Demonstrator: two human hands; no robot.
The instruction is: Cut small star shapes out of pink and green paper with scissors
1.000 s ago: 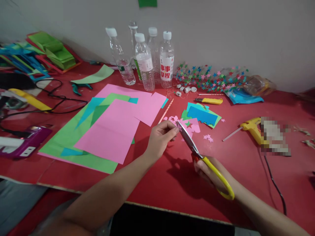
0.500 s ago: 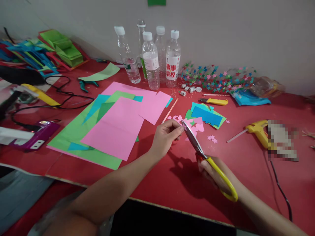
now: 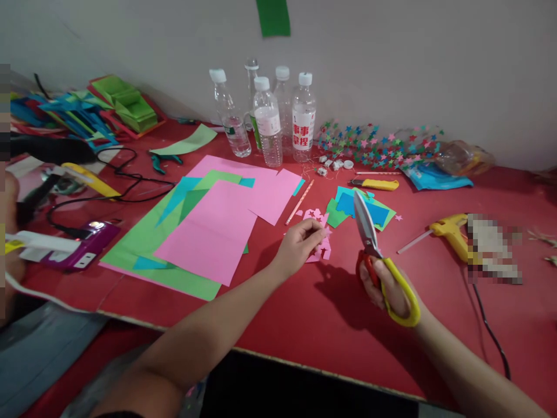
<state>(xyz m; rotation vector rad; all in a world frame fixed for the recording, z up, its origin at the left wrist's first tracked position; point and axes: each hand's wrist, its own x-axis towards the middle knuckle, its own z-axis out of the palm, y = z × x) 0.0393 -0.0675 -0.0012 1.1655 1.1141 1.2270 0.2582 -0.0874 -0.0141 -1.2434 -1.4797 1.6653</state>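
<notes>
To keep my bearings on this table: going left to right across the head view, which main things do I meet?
Purple power strip → front pink sheet → left hand → scissors → glue gun.

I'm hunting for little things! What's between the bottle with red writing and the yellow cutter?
Small white pieces and a round white cap-like piece lie there on the red table, in the head view.
</notes>
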